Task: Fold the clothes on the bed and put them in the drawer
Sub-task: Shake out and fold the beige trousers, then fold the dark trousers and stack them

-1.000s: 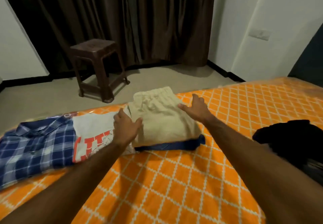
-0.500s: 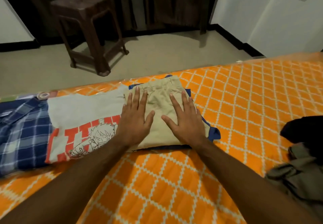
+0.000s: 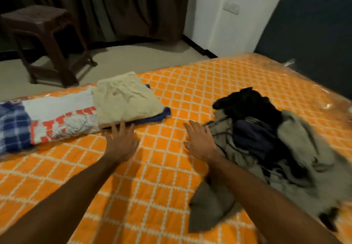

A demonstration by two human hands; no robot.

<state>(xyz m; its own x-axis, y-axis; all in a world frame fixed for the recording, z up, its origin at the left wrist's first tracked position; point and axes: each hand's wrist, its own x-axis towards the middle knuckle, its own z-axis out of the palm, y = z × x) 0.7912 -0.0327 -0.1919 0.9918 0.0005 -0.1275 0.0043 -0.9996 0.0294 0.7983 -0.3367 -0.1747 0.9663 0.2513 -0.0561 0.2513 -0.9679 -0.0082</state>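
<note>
Two hands, both spread flat and holding nothing, hover low over the orange bed (image 3: 156,177). From my head view, my left hand (image 3: 122,142) has fingertips just at the near edge of the folded beige shorts (image 3: 125,101). The unfolded pile of clothes (image 3: 266,135) lies to the right, its heap running near to far. My right hand (image 3: 200,141) sits just beside it, clearly the nearer grip for picking the next garment.

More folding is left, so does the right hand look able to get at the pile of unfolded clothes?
Probably yes: the right hand is open beside the pile of unfolded clothes, at its near edge, with nothing between them.
</note>
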